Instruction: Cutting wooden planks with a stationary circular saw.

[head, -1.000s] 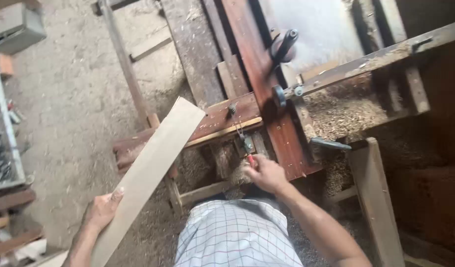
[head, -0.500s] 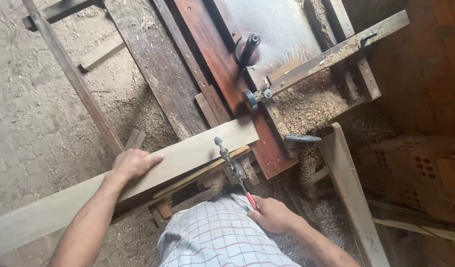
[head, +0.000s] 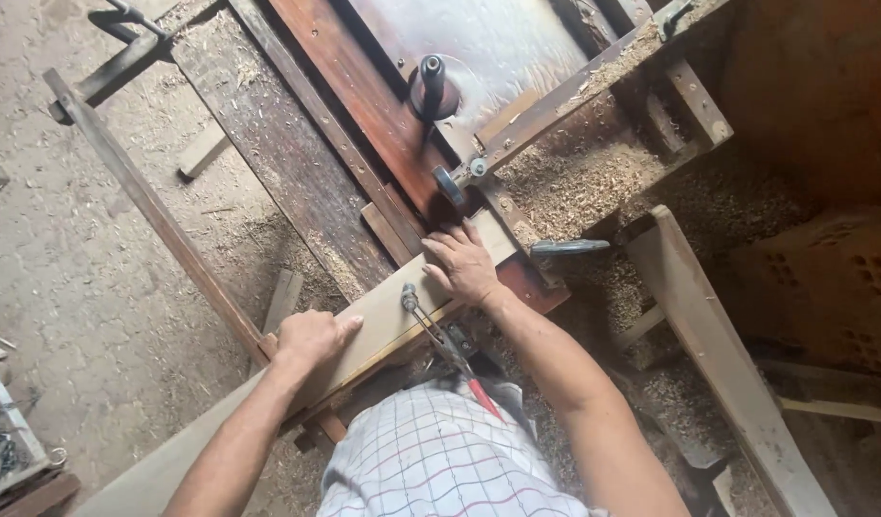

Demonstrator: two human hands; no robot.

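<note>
Head view: a long pale board (head: pixel 383 316) lies flat across the near end of the bench (head: pixel 297 172), its far end touching the dark red rail (head: pixel 364 105) and its near end overhanging the bench edge toward the sawdust-strewn floor (head: pixel 86 258), where open room lies to the left. The left hand (head: pixel 311 337) grips the board's near edge with fingers curled over it; the right hand (head: pixel 464 263) presses flat and spread on its far end, beside a red-tipped lever (head: pixel 445 349). Half a second earlier the right hand was down at that lever and the board lay farther back.
</note>
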